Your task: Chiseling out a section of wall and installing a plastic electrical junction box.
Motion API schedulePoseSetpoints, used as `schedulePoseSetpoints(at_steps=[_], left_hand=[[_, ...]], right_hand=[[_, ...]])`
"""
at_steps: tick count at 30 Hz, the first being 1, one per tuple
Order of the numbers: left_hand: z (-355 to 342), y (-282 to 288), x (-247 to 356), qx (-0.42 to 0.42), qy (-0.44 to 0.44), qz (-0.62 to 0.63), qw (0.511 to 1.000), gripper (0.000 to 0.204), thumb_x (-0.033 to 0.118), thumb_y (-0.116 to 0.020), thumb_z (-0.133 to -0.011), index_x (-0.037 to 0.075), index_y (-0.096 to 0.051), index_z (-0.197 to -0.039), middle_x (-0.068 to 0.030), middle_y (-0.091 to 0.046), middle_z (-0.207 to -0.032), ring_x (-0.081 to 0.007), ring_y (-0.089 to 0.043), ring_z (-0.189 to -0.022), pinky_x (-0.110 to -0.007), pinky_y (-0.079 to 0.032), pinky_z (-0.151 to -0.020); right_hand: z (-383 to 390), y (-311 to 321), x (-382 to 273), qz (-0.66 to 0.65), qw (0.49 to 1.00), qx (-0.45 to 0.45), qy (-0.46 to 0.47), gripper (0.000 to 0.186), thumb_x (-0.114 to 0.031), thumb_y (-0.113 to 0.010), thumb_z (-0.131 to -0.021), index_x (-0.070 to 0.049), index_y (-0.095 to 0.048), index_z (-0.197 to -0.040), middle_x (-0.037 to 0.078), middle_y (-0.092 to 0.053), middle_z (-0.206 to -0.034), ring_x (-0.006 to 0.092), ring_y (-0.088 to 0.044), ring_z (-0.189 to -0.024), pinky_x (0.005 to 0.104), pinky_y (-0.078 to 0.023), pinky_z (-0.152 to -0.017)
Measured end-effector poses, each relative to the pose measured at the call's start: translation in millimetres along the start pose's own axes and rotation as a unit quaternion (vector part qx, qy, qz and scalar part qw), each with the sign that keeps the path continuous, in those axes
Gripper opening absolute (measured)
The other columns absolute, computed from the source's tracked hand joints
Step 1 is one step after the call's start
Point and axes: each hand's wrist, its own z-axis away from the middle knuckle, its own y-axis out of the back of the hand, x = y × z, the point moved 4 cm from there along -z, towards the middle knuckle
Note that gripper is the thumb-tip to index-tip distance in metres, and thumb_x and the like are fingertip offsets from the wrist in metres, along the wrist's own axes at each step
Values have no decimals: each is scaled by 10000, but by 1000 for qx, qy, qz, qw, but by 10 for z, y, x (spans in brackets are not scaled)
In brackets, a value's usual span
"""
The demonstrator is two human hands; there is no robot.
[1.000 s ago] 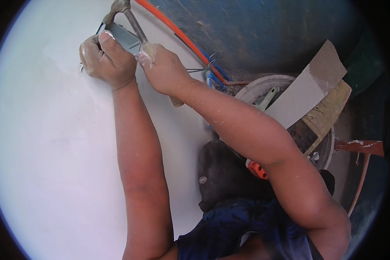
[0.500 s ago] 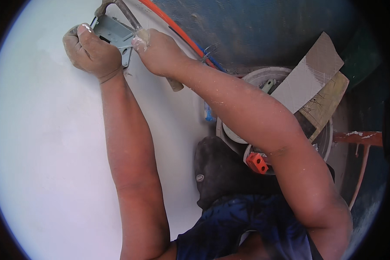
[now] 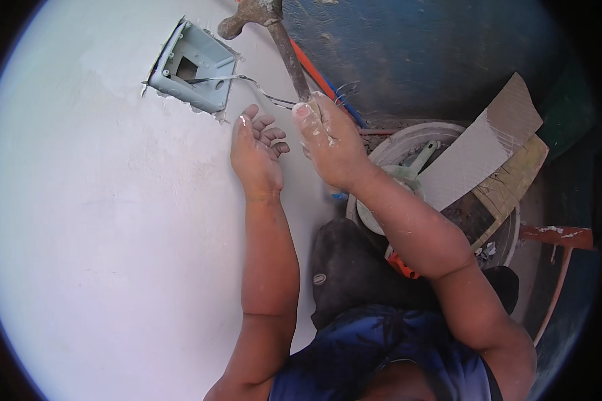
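The left hand (image 3: 257, 150), empty with fingers loosely curled, hovers beside the grey electrical box (image 3: 211, 50) recessed in the white wall (image 3: 114, 214), while the right hand (image 3: 334, 144) grips a hammer (image 3: 289, 57) by its handle, presumably leaving the head free beyond the wires (image 3: 244, 77).

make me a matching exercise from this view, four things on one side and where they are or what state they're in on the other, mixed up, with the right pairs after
Things:
1. hammer
2. box
3. left hand
4. cardboard strip

Places and states:
A. set into the white wall
B. sticking out over the rim of a round tub
C. gripped in the right hand
D. empty, fingers loosely bent

Right pairs: 1-C, 2-A, 3-D, 4-B
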Motion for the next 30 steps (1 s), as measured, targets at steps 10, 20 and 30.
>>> schedulePoseSetpoints(at_steps=[10,20,30], left_hand=[[192,405,-770,-30,68,114,991,369,162,-577,-930,39,-536,-1276,-130,-620,-1173,-203,-590,-1103,-350,-468,-917],[366,559,-1165,-108,33,-196,974,426,198,-626,-931,33,-495,-1301,-71,-581,-1180,-193,-564,-1059,-328,-463,-907],[679,259,30,-40,-120,-285,950,233,151,-519,-970,-58,-595,-1040,-119,-639,-928,-176,-615,-762,-298,-504,-706]], right_hand=[[-269,-465,-174,132,990,-34,23,414,-380,-438,-1025,19,-540,-977,164,-568,-750,256,-542,-704,389,-450,-705],[-156,-657,-171,175,984,-43,13,415,-371,-476,-1001,34,-538,-936,259,-625,-803,404,-636,-806,479,-468,-753],[123,-113,13,145,989,5,9,433,-411,-474,-999,10,-544,-919,215,-620,-747,410,-620,-741,462,-463,-693]])
